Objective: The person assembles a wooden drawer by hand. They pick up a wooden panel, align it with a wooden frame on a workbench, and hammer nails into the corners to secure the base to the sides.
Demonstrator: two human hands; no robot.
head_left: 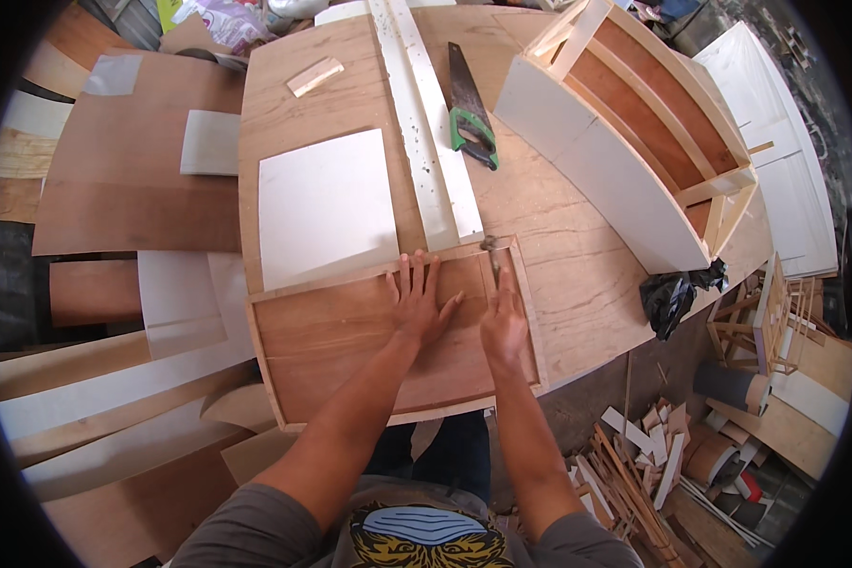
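A shallow framed wooden panel [327,350] lies across the near edge of the work table, its thin raised border facing up. My left hand [418,305] is pressed flat on it with fingers spread, the fingertips reaching the far border. In my right hand [505,329] is a hammer [489,244], my fingers wrapped round its handle. The hammer's head is at the far border near the right corner; whether it touches the wood I cannot tell. No nail can be made out there.
Beyond the panel lie a white sheet [327,204], long white boards [421,123], a green-handled saw [471,128] and a small wood offcut [314,77]. A large white-sided wooden cabinet frame [596,151] stands at right, near a black plastic bag [670,301]. Scrap wood [644,454] is piled on the floor.
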